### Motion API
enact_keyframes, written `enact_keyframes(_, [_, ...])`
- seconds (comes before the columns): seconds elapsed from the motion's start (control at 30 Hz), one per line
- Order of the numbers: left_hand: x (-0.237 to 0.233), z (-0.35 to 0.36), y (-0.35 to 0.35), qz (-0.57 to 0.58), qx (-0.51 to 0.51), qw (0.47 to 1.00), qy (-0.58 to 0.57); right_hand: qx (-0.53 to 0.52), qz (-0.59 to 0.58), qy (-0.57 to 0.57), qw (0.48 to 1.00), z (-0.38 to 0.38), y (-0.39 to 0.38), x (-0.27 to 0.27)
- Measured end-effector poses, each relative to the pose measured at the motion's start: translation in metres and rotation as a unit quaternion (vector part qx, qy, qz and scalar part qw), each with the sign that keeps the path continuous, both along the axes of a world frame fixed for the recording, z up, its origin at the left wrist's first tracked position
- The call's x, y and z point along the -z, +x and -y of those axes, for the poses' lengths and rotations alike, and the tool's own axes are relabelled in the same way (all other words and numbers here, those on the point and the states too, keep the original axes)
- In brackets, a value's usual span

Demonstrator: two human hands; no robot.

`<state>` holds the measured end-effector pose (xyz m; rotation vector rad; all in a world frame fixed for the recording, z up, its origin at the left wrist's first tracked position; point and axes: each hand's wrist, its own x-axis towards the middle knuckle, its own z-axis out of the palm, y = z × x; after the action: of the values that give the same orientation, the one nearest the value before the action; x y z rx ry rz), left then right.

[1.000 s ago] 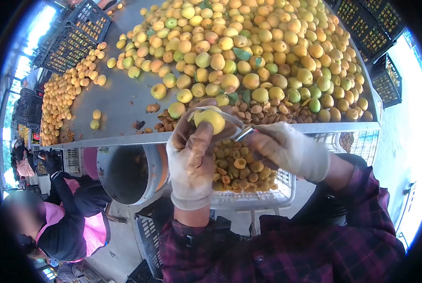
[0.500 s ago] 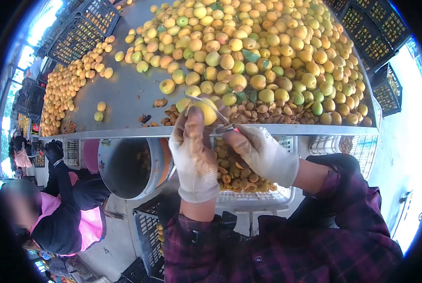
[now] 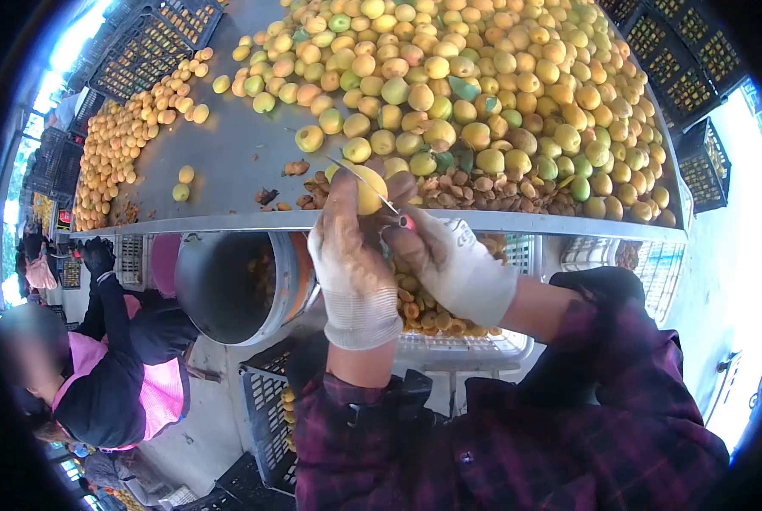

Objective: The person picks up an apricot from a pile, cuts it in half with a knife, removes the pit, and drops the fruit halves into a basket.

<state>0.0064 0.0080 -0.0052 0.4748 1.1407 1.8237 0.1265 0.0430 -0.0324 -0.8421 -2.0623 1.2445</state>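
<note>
In a white, stained glove, my left hand (image 3: pixel 351 264) holds a yellow apricot (image 3: pixel 370 191) between thumb and fingers above the table's front edge. My right hand (image 3: pixel 449 260), gloved too, grips a small knife by its red-tipped handle (image 3: pixel 407 222). The thin knife blade (image 3: pixel 364 179) lies slanted across the apricot. Behind both hands are brown pits (image 3: pixel 491 193) and a large heap of apricots (image 3: pixel 500 85). Halved apricots (image 3: pixel 432 317) show in the white crate below my right hand.
A metal table (image 3: pixel 219 153) with a raised front rim spans the view. Under it stand a large bucket (image 3: pixel 227 289) at left and a white crate (image 3: pixel 517 343). Black crates (image 3: pixel 711 162) stand at both sides. A co-worker in a pink vest (image 3: pixel 163 392) is at the left.
The knife blade has moved from the apricot's top edge to lie across its face. My right hand has shifted slightly left and up. The view has tilted a little.
</note>
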Motion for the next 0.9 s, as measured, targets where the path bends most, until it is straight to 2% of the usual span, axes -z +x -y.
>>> enact_keyframes(0.03, [-0.002, -0.004, 0.001, 0.048, -0.003, 0.999, -0.025, 0.009, -0.014, 0.000, 1.000, 0.002, -0.002, 0.005])
enact_keyframes(0.13, [0.004, -0.009, -0.004, 0.038, -0.019, 0.999, -0.001, 0.005, -0.073, 0.010, 0.997, 0.000, -0.019, 0.019])
enact_keyframes(0.2, [0.004, -0.006, -0.005, 0.049, -0.034, 0.998, 0.009, -0.015, -0.166, -0.098, 0.981, 0.004, -0.026, 0.011])
enact_keyframes(0.23, [0.005, -0.004, -0.005, 0.058, -0.043, 0.997, 0.013, -0.064, -0.124, -0.289, 0.947, 0.005, -0.019, 0.003])
enact_keyframes(0.27, [0.004, -0.002, -0.006, 0.057, -0.046, 0.997, 0.011, -0.067, -0.124, -0.291, 0.946, 0.005, -0.017, 0.001])
enact_keyframes(0.33, [-0.001, 0.003, -0.008, 0.020, -0.032, 0.999, -0.015, -0.094, -0.131, -0.430, 0.888, 0.006, -0.014, -0.001])
enact_keyframes(0.37, [-0.001, 0.005, -0.009, 0.018, -0.031, 0.999, -0.018, -0.093, -0.134, -0.433, 0.887, 0.006, -0.013, -0.005])
enact_keyframes(0.43, [-0.001, 0.006, -0.010, 0.050, -0.005, 0.998, 0.024, -0.081, -0.066, -0.224, 0.969, 0.001, -0.013, -0.012])
enact_keyframes(0.47, [-0.003, 0.005, -0.011, 0.048, -0.006, 0.998, 0.025, -0.082, -0.067, -0.223, 0.969, -0.003, -0.013, -0.010])
enact_keyframes(0.53, [-0.007, 0.001, -0.012, -0.036, 0.014, 0.999, -0.035, -0.031, 0.033, 0.024, 0.999, -0.008, -0.012, 0.001])
enact_keyframes(0.57, [-0.009, 0.002, -0.012, -0.034, 0.014, 0.999, -0.035, -0.031, 0.035, 0.024, 0.999, -0.006, -0.016, 0.007])
enact_keyframes(0.63, [-0.012, 0.006, -0.011, -0.033, 0.010, 0.998, -0.061, -0.046, -0.193, -0.038, 0.979, -0.001, -0.028, 0.016])
enact_keyframes(0.67, [-0.013, 0.007, -0.010, -0.031, 0.009, 0.998, -0.060, -0.047, -0.191, -0.038, 0.980, -0.002, -0.021, 0.010])
enact_keyframes(0.7, [-0.014, 0.007, -0.009, -0.019, 0.012, 0.998, -0.063, -0.122, -0.163, -0.268, 0.942, -0.005, -0.011, -0.002])
enact_keyframes(0.73, [-0.015, 0.007, -0.009, -0.007, 0.013, 0.998, -0.066, -0.189, -0.124, -0.483, 0.846, -0.007, -0.004, -0.016])
enact_keyframes(0.77, [-0.011, 0.008, -0.011, -0.007, 0.011, 0.998, -0.066, -0.164, -0.098, -0.540, 0.820, -0.006, -0.001, -0.033])
enact_keyframes(0.8, [-0.004, 0.008, -0.014, -0.055, 0.022, 0.997, -0.052, -0.165, -0.097, -0.539, 0.820, -0.007, 0.003, -0.030])
enact_keyframes(0.83, [0.001, 0.008, -0.016, -0.104, 0.033, 0.993, -0.039, -0.198, -0.130, -0.571, 0.786, -0.009, 0.008, -0.026])
enact_keyframes(0.87, [0.002, 0.008, -0.017, -0.104, 0.032, 0.993, -0.039, -0.230, -0.162, -0.600, 0.749, -0.011, 0.012, -0.025])
enact_keyframes(0.9, [0.003, 0.008, -0.017, -0.102, 0.046, 0.993, -0.035, -0.230, -0.161, -0.600, 0.749, -0.011, 0.016, -0.026])
